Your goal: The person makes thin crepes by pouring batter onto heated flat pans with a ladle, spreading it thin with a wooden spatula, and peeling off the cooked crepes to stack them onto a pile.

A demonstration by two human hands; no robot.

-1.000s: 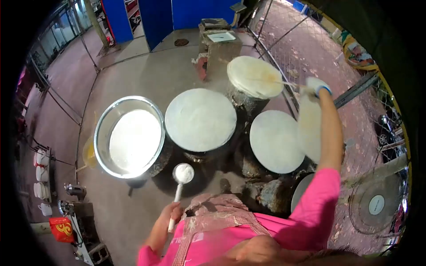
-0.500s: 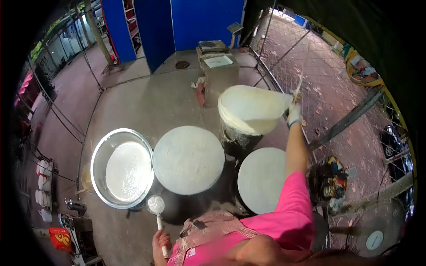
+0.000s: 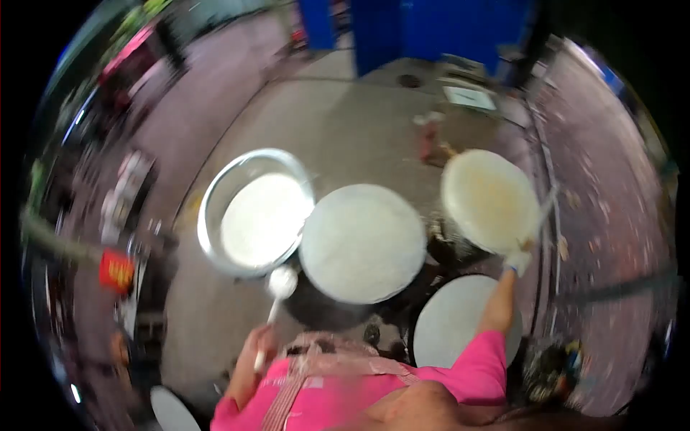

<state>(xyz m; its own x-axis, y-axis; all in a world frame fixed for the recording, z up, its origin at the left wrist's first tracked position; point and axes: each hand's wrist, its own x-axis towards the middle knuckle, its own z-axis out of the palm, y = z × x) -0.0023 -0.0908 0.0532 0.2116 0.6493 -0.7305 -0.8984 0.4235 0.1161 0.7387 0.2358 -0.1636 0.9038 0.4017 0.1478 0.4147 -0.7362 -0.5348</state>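
Observation:
My left hand (image 3: pixel 260 343) grips a white ladle (image 3: pixel 282 283), its bowl smeared with batter beside a metal basin (image 3: pixel 203 223). Pale liquid batter (image 3: pixel 262 221) partly fills that basin. My right hand (image 3: pixel 517 258), in a whitish glove, is closed at the near edge of a large thin round pancake (image 3: pixel 491 202). A long, thin, blade-like tool (image 3: pixel 549 205) sticks up from the same hand, blurred by motion. Under the pancake, its support is mostly hidden. Two round griddles with pale surfaces, a middle one (image 3: pixel 363 244) and a right one (image 3: pixel 460 323), lie between my hands.
A block-like stand (image 3: pixel 471 108) with a white sheet on top is at the back, before blue panels (image 3: pixel 460 32). Wire fencing runs along the right. A dark container of mixed items (image 3: pixel 553 366) sits at lower right. A red packet (image 3: pixel 116 271) is at left.
My view has turned left and blurred. The pancake, earlier raised with its edge folded up at my right hand, now appears spread flatter. The ladle stays in my left hand.

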